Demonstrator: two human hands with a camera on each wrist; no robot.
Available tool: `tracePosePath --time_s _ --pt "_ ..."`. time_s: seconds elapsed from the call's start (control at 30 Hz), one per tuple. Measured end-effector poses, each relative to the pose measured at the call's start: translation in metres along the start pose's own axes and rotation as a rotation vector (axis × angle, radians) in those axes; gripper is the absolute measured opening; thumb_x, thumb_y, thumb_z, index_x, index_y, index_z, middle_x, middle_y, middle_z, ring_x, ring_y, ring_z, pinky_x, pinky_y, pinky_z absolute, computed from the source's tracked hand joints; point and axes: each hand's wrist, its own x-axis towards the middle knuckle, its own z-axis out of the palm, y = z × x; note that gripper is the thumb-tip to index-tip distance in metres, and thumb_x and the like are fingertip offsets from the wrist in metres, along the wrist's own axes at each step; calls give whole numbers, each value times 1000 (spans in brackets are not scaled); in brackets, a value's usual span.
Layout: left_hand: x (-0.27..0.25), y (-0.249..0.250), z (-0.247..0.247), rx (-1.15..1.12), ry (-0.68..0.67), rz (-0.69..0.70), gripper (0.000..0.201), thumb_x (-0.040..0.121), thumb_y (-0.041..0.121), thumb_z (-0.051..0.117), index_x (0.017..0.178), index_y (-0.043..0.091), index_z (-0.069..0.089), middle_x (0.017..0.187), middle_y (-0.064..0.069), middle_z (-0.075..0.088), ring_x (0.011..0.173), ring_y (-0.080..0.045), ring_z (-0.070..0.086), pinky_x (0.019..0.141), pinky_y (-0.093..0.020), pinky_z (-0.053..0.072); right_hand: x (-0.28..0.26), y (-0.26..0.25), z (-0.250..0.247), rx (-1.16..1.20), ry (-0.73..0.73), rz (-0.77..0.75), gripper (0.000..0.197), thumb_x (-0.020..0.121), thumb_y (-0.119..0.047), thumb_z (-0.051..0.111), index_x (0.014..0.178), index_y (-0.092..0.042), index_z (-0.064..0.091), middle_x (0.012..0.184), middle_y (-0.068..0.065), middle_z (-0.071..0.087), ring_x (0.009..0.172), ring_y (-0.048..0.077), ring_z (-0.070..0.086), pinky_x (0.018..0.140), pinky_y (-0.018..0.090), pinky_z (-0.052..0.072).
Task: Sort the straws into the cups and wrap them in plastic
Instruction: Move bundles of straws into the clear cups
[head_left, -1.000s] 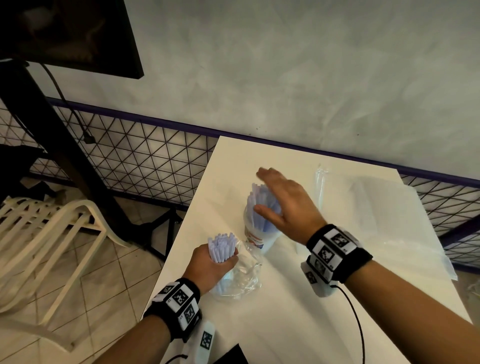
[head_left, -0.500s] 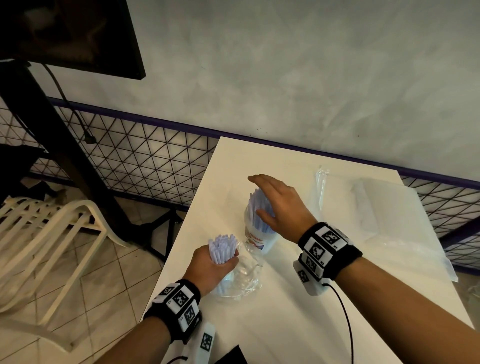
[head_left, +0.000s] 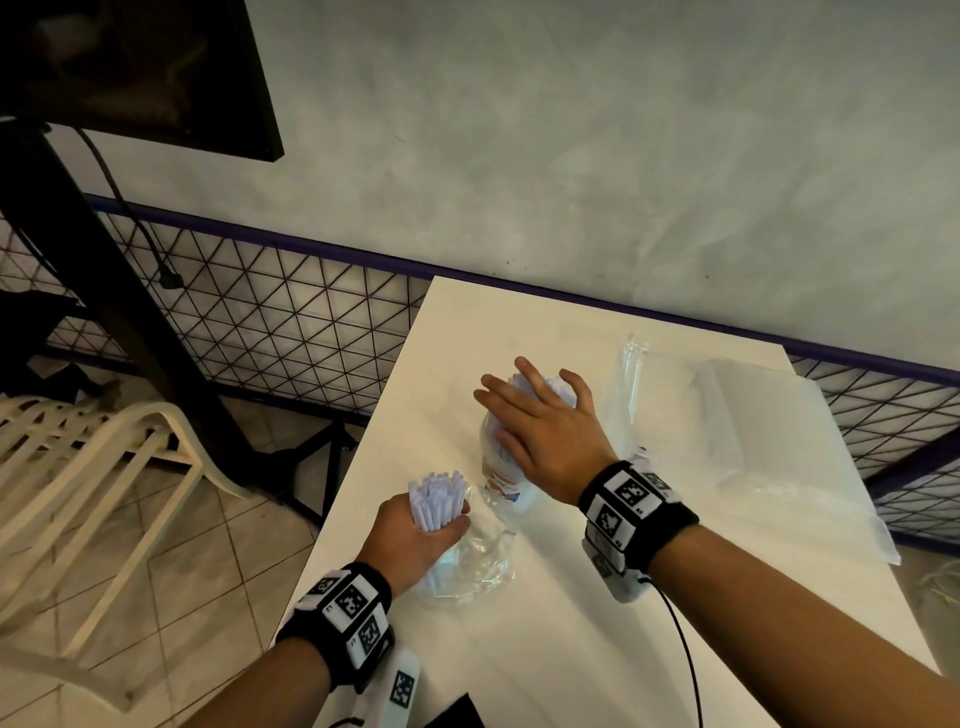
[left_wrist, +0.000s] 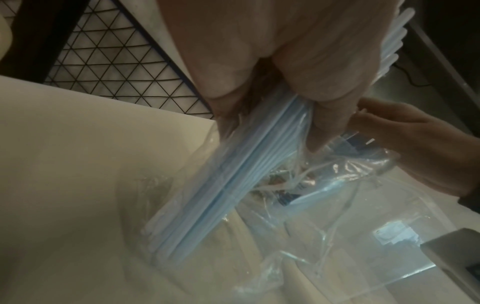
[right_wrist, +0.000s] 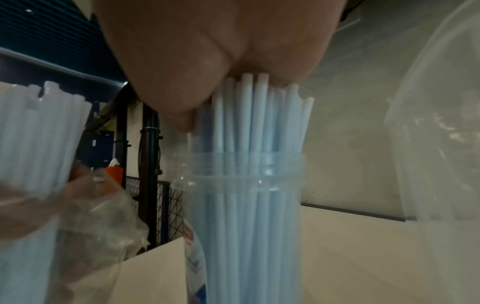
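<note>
Near the table's left edge my left hand (head_left: 415, 535) grips a bundle of pale blue straws (head_left: 436, 496) that stands upright inside a crumpled clear plastic bag (head_left: 478, 561). In the left wrist view my fingers (left_wrist: 324, 72) curl round that straw bundle (left_wrist: 233, 185) through the bag (left_wrist: 324, 216). Just behind it stands a clear cup (head_left: 496, 470) full of straws. My right hand (head_left: 540, 431) lies flat on their tops with its fingers spread. In the right wrist view the palm (right_wrist: 207, 51) presses on the straw tops (right_wrist: 259, 107) above the cup (right_wrist: 244, 226).
Flat clear plastic bags (head_left: 753, 415) lie on the right half of the white table (head_left: 571, 649). A black cable (head_left: 680, 654) runs from my right wristband. A white plastic chair (head_left: 104, 467) and a wire mesh fence (head_left: 285, 322) stand off the table's left edge.
My right hand has come down and back onto the tops of the straws in the cup, its fingers now spread flat. The left hand and its bundle have not moved.
</note>
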Motion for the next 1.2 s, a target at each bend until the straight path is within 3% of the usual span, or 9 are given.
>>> tracePosePath --time_s 0.13,0.27,0.37,0.47,0.6,0.73,0.9,1.07,1.2 --pt "-1 -1 -1 -45 -23 -4 15 76 16 84 82 24 74 82 3 77 77 -4 73 77 -26 57 1 -4 -10 -7 95 16 47 97 -37 37 142 -29 46 157 -9 35 149 24 22 108 52 20" --pt "1 -7 -2 -104 -75 -11 19 77 15 83 95 17 76 93 -2 78 90 -16 74 90 -40 57 -13 -32 -30 373 164 -118 43 94 -22 49 136 -18 55 133 1 58 119 20 54 95 38 42" --pt "-1 -4 0 -141 -112 35 34 71 29 84 101 17 74 98 -3 77 95 -16 73 93 -39 56 -24 -52 -33 715 -37 -19 55 89 -14 61 142 -19 46 121 -3 57 86 3 55 82 15 45" --pt "0 -4 2 -141 -170 77 50 60 46 80 105 23 72 106 -2 76 102 -13 71 93 -30 54 -30 -59 -20 774 -157 109 70 85 -25 73 146 -23 39 114 -7 55 68 8 53 71 13 45" --pt "0 -2 2 -32 -223 97 27 76 23 80 101 22 71 98 1 75 96 -13 70 92 -33 55 -36 -61 4 880 -94 213 53 79 -27 81 128 -23 62 103 -6 61 70 8 56 72 12 45" --pt "3 -5 -1 -6 -256 93 35 71 36 81 103 22 74 98 1 76 96 -12 72 90 -32 56 -41 -59 20 1146 -106 368 34 71 -31 87 102 -27 74 100 1 69 87 26 66 82 40 56" --pt "4 -2 -2 88 -257 104 20 77 29 82 95 29 74 87 20 74 82 6 67 73 -4 43 -40 -57 20 942 -31 234 20 83 -25 78 81 -8 68 81 2 60 70 15 55 66 24 45" --pt "8 -8 -3 50 -216 71 37 68 44 81 95 19 76 93 -3 76 91 -18 72 86 -38 57 -41 -54 25 841 9 220 14 83 -21 73 80 -9 66 77 -1 59 69 11 52 62 14 39" --pt "8 -11 1 50 -204 89 41 65 48 78 93 18 76 91 -4 76 93 -21 72 87 -42 57 -43 -56 28 899 -31 279 13 77 -10 72 80 -3 61 76 8 62 71 18 55 63 26 44"
